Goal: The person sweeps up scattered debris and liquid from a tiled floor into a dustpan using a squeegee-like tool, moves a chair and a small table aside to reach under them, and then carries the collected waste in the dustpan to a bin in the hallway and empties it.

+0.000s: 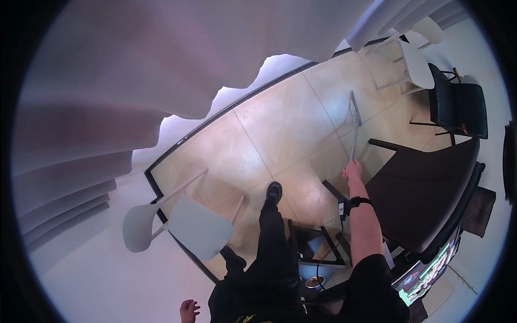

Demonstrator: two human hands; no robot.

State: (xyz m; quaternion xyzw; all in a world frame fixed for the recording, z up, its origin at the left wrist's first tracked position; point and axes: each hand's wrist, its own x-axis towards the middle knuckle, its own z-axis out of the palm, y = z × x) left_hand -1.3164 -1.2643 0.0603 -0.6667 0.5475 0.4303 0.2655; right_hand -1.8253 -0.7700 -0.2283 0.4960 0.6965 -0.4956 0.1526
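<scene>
My right hand [352, 169] is closed around the pale handle of a long-handled floor tool [355, 139], perhaps a mop or broom. Its wide head [354, 108] rests on the tiled floor ahead, with thin streaks beside it that I cannot make out clearly. Down at the bottom edge, my left hand [189, 311] hangs away from my body, its fingers slightly curled and apart, holding nothing. The nearest thing to it is my black-trousered leg. A black band with a small device and cable [357, 202] is strapped on my right forearm.
Long pale curtains [133, 72] hang over a dark floor-level track. A white chair [202, 226] stands at left. On the right are a dark brown seat or table [424, 189], a black chair [456, 105], white chairs [418, 66] and a lit screen [428, 274]. A black-framed stand [313, 242] is beside my leg.
</scene>
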